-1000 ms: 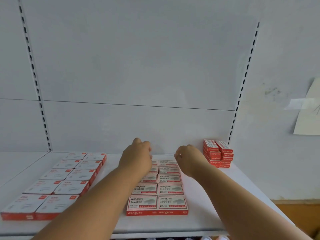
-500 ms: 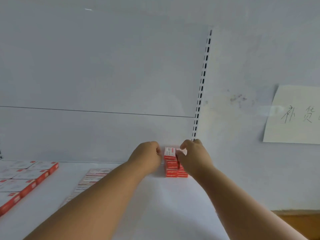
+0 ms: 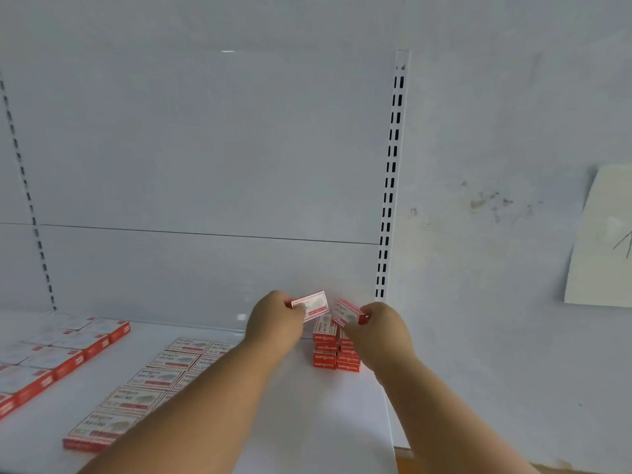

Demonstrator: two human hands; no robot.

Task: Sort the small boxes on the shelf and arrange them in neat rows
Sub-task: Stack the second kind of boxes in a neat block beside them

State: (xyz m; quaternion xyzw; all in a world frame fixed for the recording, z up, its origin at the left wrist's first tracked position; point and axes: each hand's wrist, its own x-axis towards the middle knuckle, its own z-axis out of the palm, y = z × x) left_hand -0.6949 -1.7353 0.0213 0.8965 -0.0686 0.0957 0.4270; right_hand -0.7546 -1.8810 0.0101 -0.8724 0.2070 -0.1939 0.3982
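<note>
Small red-and-white cardboard boxes (image 3: 143, 398) already lie flat in a double row at the lower left of the frame, your left forearm crossing over their right edge; a second block of larger white boxes with red sides (image 3: 61, 354) sits at the far left edge, a strip of bare shelf between the two. Both groups rest on the white metal shelf (image 3: 307, 422). Further back, just right of centre, your left hand (image 3: 277, 325) pinches one lifted small box (image 3: 310, 305) by its left end, the box tilted in the air. Your right hand (image 3: 383, 331) grips a second lifted box (image 3: 349, 312) at its right end, also tilted. Directly beneath them stands the remaining stack of red boxes (image 3: 333, 352), two columns touching, close to the white back panel (image 3: 205, 165) and just left of the slotted upright (image 3: 390, 186).

You look to be at the pick-up step, taking the top pair off the stack. Next, I judge, you need to carry both leftwards and lay them flat, label up, squared against the ends of the existing row, without nudging the boxes already placed
</note>
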